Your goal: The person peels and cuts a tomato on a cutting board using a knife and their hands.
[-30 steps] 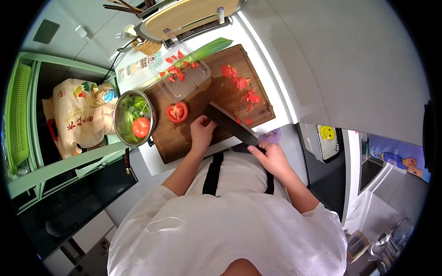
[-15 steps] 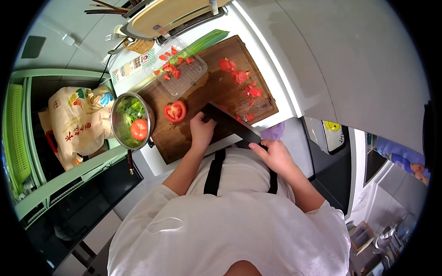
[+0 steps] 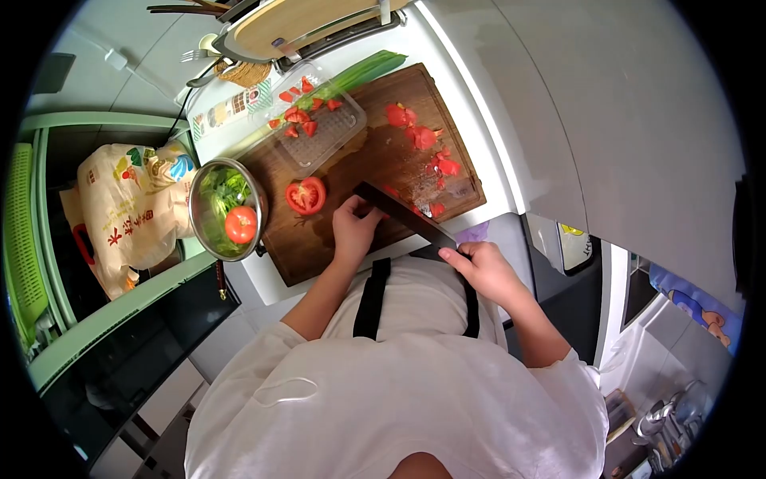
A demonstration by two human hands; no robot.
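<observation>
A wooden board (image 3: 383, 148) (darker in patches) and, at the left edge, a steel bowl (image 3: 209, 235) rest on the white countertop (image 3: 456, 100).

Cutting board (image 3: 383, 152): dark brown, blotched darker in patches. Tomato half (image 3: 306, 195): bright red, cut face patterned with paler spokes. Tomato scraps (image 3: 420, 137): red to pinkish. Knife (image 3: 405, 215): near-black blade. Tray (image 3: 329, 145): colourless, see-through. Leek (image 3: 371, 70): deep green fading to whitish. Bowl (image 3: 202, 217): silver; leaves (image 3: 227, 188) in it green, whole tomato (image 3: 240, 225) orange-red. Packet (image 3: 231, 112): pale, green-and-white stripes at one end. Bag (image 3: 120, 199): cream, red characters, green, yellow and blue motifs. Rack (image 3: 120, 316): mint green. Slotted basket (image 3: 24, 239): lime. Shirt (image 3: 391, 391): plain white. Straps (image 3: 371, 299): solid black.
</observation>
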